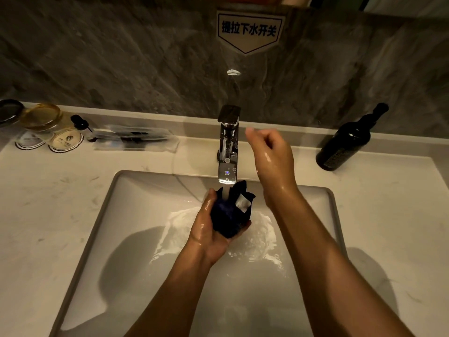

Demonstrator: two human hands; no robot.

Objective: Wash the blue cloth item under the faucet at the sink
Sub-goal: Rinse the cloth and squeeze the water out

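My left hand (pixel 206 227) grips a bunched dark blue cloth (pixel 230 212) with a white tag, held over the white sink (pixel 116 190) directly under the chrome faucet (pixel 228 147). A stream of water falls from the spout onto the cloth and splashes into the basin. My right hand (pixel 272 154) hovers wet beside the faucet, to its right, with fingers loosely curled and nothing in them. It does not touch the faucet.
A dark glass bottle (pixel 347 142) stands on the counter at the right. At the back left sit a glass jar (pixel 43 117), paper coasters (pixel 64 142), a small dropper bottle (pixel 81 124) and a clear plastic packet (pixel 136 139). A marble wall rises behind.
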